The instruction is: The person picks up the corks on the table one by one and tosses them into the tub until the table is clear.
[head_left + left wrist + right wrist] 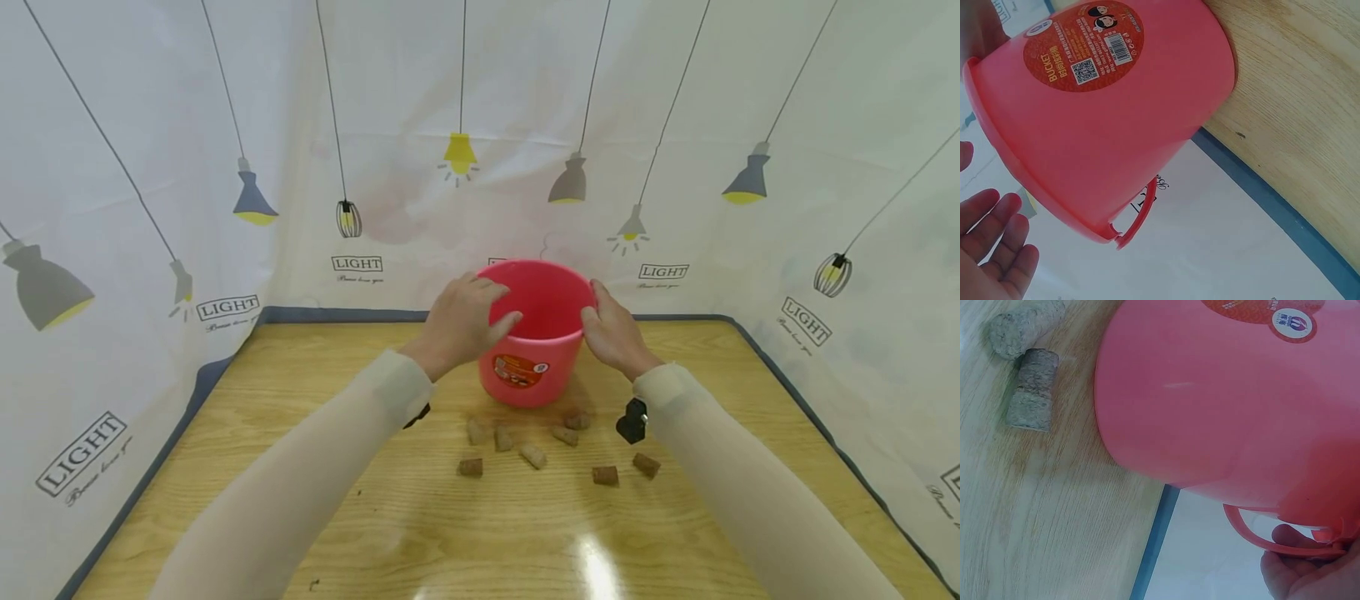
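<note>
A red plastic bucket (534, 367) with a round label stands upright on the wooden table (300, 433), near its far edge. My left hand (461, 323) is at the bucket's left rim; in the left wrist view its fingers (994, 250) are spread straight, a little off the bucket (1110, 119). My right hand (611, 333) grips the right rim; in the right wrist view its fingers (1294, 565) curl under the rim beside the bucket's handle (1250, 528). Several corks (534, 455) lie scattered in front of the bucket.
White curtains printed with lamps (459, 154) close in the table at the back and both sides. Two corks (1032, 390) lie close to the bucket's base (1210, 412). A black wrist-camera mount (632, 421) hangs under my right sleeve.
</note>
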### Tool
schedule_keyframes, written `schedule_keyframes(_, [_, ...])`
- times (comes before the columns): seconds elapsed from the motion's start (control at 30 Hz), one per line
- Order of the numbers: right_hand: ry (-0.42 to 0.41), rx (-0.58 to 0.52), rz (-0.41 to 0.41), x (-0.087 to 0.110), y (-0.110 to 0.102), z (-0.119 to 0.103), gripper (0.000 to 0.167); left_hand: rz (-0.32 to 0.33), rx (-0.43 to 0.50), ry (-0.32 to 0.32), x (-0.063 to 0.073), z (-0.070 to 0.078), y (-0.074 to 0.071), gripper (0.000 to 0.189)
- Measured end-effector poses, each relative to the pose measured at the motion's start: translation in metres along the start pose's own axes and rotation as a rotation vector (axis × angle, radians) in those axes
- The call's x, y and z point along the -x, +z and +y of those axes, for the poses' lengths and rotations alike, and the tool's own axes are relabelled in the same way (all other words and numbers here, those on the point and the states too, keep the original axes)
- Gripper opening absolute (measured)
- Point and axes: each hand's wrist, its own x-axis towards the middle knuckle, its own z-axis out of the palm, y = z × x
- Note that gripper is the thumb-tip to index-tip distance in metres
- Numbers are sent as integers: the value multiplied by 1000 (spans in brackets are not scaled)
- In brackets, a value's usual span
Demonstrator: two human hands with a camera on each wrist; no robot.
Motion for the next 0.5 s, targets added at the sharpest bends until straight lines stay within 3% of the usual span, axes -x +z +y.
schedule_keyframes(0.5, [-12, 5, 8, 0, 1, -1, 65, 93, 21, 57, 11, -2, -4, 37])
